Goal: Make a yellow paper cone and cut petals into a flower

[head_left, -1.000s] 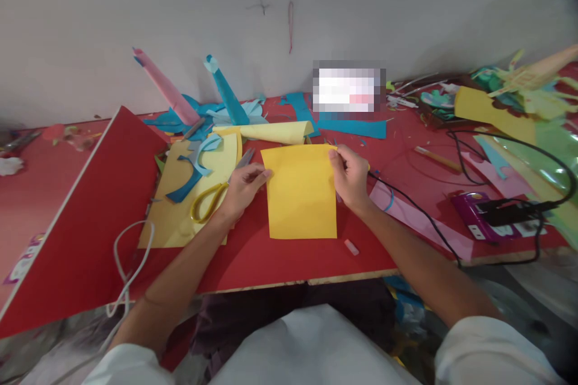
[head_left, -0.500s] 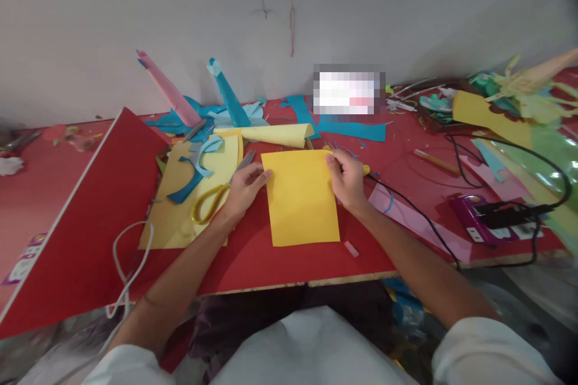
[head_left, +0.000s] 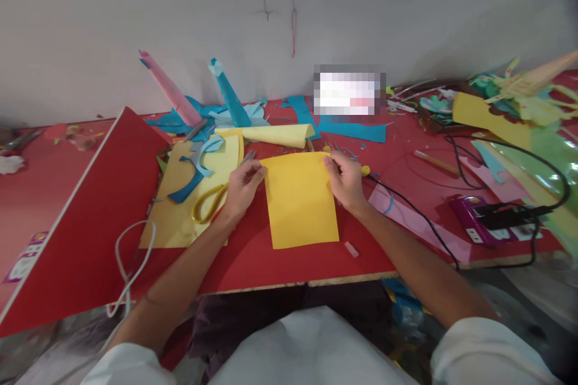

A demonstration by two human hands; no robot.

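Note:
A yellow sheet of paper (head_left: 301,201) is held up by its two far corners, its top edge bowed slightly. My left hand (head_left: 244,186) pinches the far left corner between thumb and fingers. At the far right corner, my right hand (head_left: 345,179) grips the sheet the same way. Scissors with yellow handles (head_left: 208,204) lie just left of my left hand, partly hidden by it. A small pink eraser-like block (head_left: 351,249) rests near the sheet's lower right corner.
A red panel (head_left: 99,204) divides the red table (head_left: 253,267) at left. Behind my hands lie a pale yellow paper roll (head_left: 275,135), a blue paper cone (head_left: 230,93) and a pink one (head_left: 169,90). A purple power strip (head_left: 472,219) with black cables sits at right.
The yellow sheet's top edge has become more bowed, and its left corner has dropped slightly with my left hand. My right hand has barely moved.

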